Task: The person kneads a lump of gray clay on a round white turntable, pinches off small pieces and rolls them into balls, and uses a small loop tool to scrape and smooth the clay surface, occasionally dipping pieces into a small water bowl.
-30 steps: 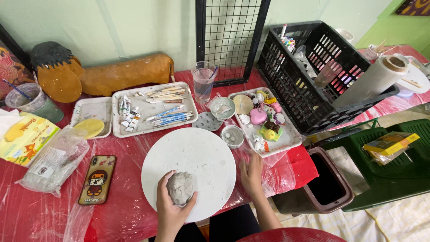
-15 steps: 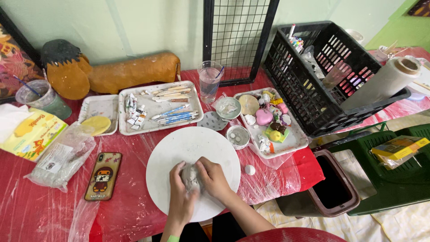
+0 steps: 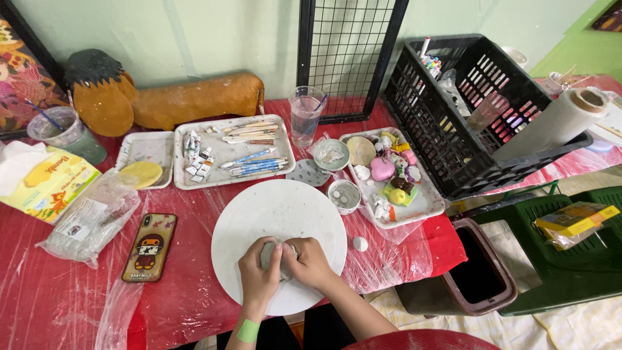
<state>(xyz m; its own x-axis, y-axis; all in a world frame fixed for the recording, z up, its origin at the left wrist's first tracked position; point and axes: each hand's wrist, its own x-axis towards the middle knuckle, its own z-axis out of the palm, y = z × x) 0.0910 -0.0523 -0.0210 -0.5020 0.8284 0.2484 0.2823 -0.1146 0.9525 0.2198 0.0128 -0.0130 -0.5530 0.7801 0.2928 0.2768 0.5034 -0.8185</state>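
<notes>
Both hands, left hand [image 3: 258,272] and right hand [image 3: 310,261], clench a grey clay lump [image 3: 270,254] over the white round board [image 3: 278,214], lower centre. Pressed too hard, I'd guess it could slide toward the small bowl [image 3: 344,195]. Upper centre, a tray [image 3: 227,152] holds paint tubes and tools; a glass [image 3: 306,107] holds water.

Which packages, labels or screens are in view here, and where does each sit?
Tissue pack: far left on the table, soft, yellow with cartoon print.
Phone: left of the white round board, face down, cartoon case.
Clear plastic bag: between them, white label.
Yellow box: right, on the green bin, flat.
</notes>
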